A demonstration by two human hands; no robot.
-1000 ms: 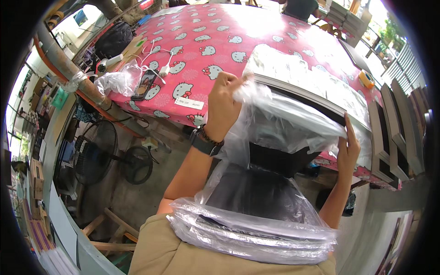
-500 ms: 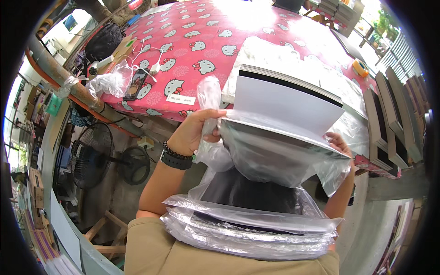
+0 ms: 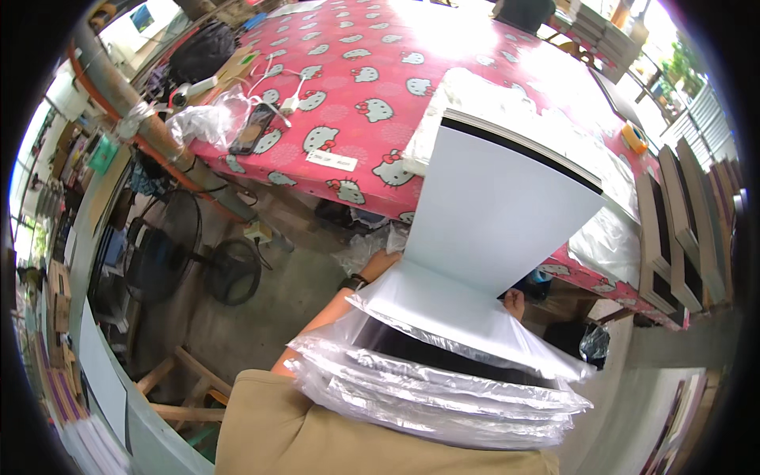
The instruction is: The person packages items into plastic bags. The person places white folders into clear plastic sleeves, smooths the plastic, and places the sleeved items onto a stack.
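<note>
A white flat panel (image 3: 507, 206) stands tilted against the table edge, its top resting over the stack of black-edged panels. Clear plastic sleeving (image 3: 451, 305) spreads from its lower end toward my lap. My left hand (image 3: 381, 265) is closed on the crumpled clear plastic bag (image 3: 366, 247) at the left side, its fingers partly hidden. At the right edge of the sleeving, my right hand (image 3: 514, 303) is curled, fingers closed on the plastic. Across my lap lies a pile of plastic-wrapped black panels (image 3: 443, 396).
The pink patterned table (image 3: 340, 119) carries a phone (image 3: 253, 131), a white charger with cable (image 3: 291, 103), a label strip (image 3: 331, 160), white plastic sheets (image 3: 467, 95) and a tape roll (image 3: 633, 136). Thick boards (image 3: 673, 222) stand at right. A black fan (image 3: 162, 253) stands at left.
Both hands have moved down toward my lap, the left one also rightward. The plastic-covered panel they held up has lowered onto the lap pile, exposing more of the white panel behind.
</note>
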